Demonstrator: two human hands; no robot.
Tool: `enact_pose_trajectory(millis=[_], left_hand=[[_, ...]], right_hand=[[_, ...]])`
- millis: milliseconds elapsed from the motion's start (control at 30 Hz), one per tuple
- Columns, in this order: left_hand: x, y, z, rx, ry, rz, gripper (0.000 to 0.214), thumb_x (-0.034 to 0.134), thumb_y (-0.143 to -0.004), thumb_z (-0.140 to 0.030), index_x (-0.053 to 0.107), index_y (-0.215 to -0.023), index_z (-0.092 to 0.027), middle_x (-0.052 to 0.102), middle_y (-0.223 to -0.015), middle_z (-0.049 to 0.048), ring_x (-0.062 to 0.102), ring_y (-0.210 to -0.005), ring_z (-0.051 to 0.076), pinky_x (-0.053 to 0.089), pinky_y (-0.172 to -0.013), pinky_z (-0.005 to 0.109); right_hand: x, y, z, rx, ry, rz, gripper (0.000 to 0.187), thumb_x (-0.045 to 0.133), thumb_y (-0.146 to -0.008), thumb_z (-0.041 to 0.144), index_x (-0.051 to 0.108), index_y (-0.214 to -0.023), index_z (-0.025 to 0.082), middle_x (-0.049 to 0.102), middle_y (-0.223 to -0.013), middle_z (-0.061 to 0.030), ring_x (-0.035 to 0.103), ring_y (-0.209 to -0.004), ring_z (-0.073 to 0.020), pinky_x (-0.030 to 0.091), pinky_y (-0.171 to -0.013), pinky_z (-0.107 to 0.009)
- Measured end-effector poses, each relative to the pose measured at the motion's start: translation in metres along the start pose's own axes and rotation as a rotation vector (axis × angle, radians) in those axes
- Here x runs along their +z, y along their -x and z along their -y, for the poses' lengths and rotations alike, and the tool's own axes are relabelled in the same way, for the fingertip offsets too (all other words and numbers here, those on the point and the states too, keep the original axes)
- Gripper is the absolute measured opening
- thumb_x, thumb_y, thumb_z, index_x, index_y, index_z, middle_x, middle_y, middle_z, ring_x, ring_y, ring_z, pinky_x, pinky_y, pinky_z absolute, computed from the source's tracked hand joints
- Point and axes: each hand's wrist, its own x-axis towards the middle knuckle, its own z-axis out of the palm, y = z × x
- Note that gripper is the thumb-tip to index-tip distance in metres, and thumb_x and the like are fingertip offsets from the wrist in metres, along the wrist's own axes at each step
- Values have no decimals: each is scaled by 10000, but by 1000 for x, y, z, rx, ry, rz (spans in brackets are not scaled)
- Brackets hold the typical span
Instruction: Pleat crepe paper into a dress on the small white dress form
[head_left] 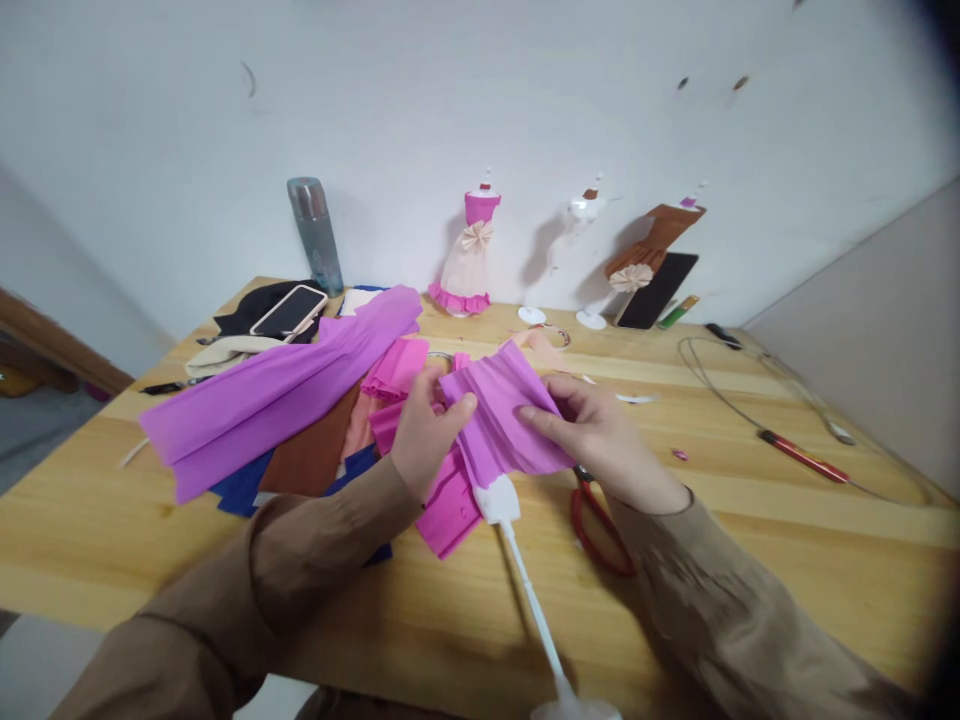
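Observation:
A piece of purple crepe paper point(502, 400) with several folds is stretched between my two hands. My left hand point(431, 425) pinches its left edge, thumb on top. On its right side, my right hand point(604, 430) grips the same piece with the thumb pressed on the face. Below the paper lies a small white mannequin point(499, 500), its white stand pole running toward the front edge; its upper part is hidden by the paper. Pink crepe paper point(450, 510) lies under my left hand. Red-handled scissors point(600, 530) rest beside my right wrist, their blades mostly hidden.
A long purple crepe strip point(292, 390) covers brown and blue pieces at left, near a phone point(290, 312) and a steel flask point(315, 235). Along the wall stand a pink-dressed mannequin point(469, 255), a bare one point(589, 215) and a brown-dressed one point(660, 240). A red-handled corded tool point(802, 457) lies right.

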Motion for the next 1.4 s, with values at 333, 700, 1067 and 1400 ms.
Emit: enact_pose_trajectory(millis=[333,700,1067,1400], left_hand=[[-11,-14,-27,129,-367,331,120,771,-697,-221,684,-651,-152,624,-623,2,545,-601,135,429,-633,282],[-9,-8,-54,175,-160,268,354,852,-575,-58,794,-894,-200,690,-717,7,588,-673,156,456,-684,293],[-13,-13,-50,215,-217,205,93,833,-636,-161,748,-672,-173,685,-656,12,576,-626,138,452,-624,272],[-16,-10,-50,146,-167,190,192,865,-631,-219,810,-815,-211,714,-713,10,573,-627,137,450,-624,288]], right_hand=[[-2,11,7,-218,300,26,326,700,-801,279,708,-1120,212,722,-911,-53,645,-768,-206,520,-699,-349],[-18,10,17,-205,84,-175,110,717,-811,323,757,-868,237,765,-843,-39,693,-754,-199,563,-665,-324],[-16,5,15,-150,-34,-274,161,744,-794,381,728,-785,221,659,-618,-2,580,-520,-134,496,-481,-271],[-14,5,10,-147,-152,-329,104,773,-740,245,720,-829,238,703,-761,-9,622,-633,-144,534,-601,-293]])
